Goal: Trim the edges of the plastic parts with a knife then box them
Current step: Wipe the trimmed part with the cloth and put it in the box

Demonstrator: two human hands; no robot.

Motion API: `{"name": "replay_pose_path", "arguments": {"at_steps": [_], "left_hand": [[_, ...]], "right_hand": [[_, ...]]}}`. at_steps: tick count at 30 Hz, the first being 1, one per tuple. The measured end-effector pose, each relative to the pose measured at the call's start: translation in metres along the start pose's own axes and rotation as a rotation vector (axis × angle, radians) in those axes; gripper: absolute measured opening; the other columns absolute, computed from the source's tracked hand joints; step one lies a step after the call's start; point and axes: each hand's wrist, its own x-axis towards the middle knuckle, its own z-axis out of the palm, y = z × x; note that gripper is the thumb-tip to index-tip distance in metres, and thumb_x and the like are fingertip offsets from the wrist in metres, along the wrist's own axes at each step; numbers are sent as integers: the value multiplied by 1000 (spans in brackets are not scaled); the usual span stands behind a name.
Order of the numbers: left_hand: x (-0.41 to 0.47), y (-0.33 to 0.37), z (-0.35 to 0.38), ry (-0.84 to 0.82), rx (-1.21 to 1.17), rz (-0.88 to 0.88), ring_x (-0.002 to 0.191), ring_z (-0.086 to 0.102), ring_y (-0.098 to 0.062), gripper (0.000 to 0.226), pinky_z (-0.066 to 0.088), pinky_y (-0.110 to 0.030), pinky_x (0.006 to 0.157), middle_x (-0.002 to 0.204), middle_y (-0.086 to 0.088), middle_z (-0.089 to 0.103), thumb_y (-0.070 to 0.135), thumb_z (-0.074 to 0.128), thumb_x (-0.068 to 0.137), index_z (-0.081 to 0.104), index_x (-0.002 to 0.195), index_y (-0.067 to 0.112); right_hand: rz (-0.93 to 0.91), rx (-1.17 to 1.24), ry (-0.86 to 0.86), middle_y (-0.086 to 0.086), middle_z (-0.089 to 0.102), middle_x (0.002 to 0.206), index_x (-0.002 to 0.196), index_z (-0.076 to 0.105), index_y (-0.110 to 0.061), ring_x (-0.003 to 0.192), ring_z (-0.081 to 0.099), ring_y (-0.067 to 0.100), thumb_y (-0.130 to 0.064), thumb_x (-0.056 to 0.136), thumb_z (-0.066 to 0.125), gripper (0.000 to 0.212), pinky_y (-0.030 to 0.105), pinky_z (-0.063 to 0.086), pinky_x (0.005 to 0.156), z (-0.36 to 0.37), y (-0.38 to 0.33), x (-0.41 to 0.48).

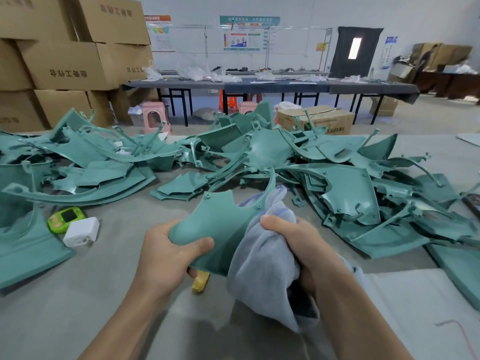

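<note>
- Left hand (171, 253), lower centre of the frame: it grasps the narrow end of a green plastic part (220, 229), thumb on top and fingers curled under.
- Right hand (293, 240), just right of centre: it is clenched round a bunched grey cloth (262, 268). The cloth lies against the right edge of the part.
- I see the held part raised above the counter (117, 268), in the middle of the frame, its wide forked end pointing away from me.
- The pile of matching parts (285, 157) sprawls across the counter from left to right behind the hands.
- A small yellow item (201, 280) shows under the near edge of the part. I cannot tell whether it is the knife.
- Handling, my judgement: a thin moulded shell, light and fairly stiff, though the long arms will likely flex. The smooth face looks slippery in bare fingers.
- The small tabs and thin prongs look easy to snap, and the untrimmed rims may be sharp.
- Best hold, in my view: the thick narrow neck where the left hand sits now, clear of the edge to be cut.
- Cardboard boxes (67, 63) are stacked at upper left, and another box (317, 120) stands behind the pile.
</note>
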Motion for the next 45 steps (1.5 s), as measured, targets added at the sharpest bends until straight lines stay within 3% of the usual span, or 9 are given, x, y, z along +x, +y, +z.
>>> {"name": "replay_pose_path", "arguments": {"at_steps": [3,5,11,16,23,31,39,42,45], "left_hand": [[-2,-1,6,230,-121,2,52,61,-11,51,44,-22,38,80,6,76,7,87,71,76,111,34],[0,1,11,245,-414,-86,59,66,-9,42,45,-21,41,86,5,78,9,77,83,72,123,20],[-8,2,26,24,-511,-127,90,77,-24,32,61,-29,63,108,-8,78,10,73,71,81,99,22],[14,5,-14,-140,-420,-117,95,76,-24,40,61,-29,68,110,-10,77,-3,70,65,82,95,20],[19,-4,-36,-212,-423,-146,97,75,-28,43,63,-34,70,114,-14,76,-6,66,68,80,104,15],[8,-2,3,-16,-574,-107,99,75,-28,50,61,-30,72,113,-13,76,-4,66,70,68,119,4],[14,1,-18,-32,-648,-263,103,74,-30,50,64,-40,78,121,-12,74,-1,63,73,69,121,9],[17,5,-24,116,-715,-150,113,71,-25,50,62,-37,86,125,-4,73,2,64,75,68,123,15],[12,9,-16,144,-636,31,109,71,-14,46,61,-27,83,119,5,75,2,68,77,72,117,24]], "right_hand": [[-33,63,-29,18,74,84,98,72,-2,73,72,31,-14,88,75,16,38,59,63,11,5,-3],[-74,142,24,20,75,86,95,74,-3,72,74,31,-13,86,76,14,39,61,63,20,10,-6],[12,205,11,20,77,98,102,76,-7,88,77,35,-24,86,77,23,41,63,71,30,14,-8],[48,449,-36,11,73,114,128,67,4,114,67,25,-28,100,55,43,39,44,112,9,-5,-2],[-74,280,43,4,75,75,94,69,-13,60,72,17,-30,99,60,20,33,59,55,-17,-7,-10],[4,153,-217,13,75,90,95,75,-9,81,74,25,-14,92,72,7,33,60,67,32,18,-11],[-115,244,282,9,71,77,96,72,-10,59,67,18,-25,91,74,16,28,54,51,-3,-5,2],[-315,-270,520,2,66,132,142,51,-30,112,67,19,-33,88,73,59,39,55,97,-15,-3,8],[-717,-832,599,-10,22,166,157,21,-41,153,22,14,-51,88,66,83,39,24,122,4,0,-2]]}}
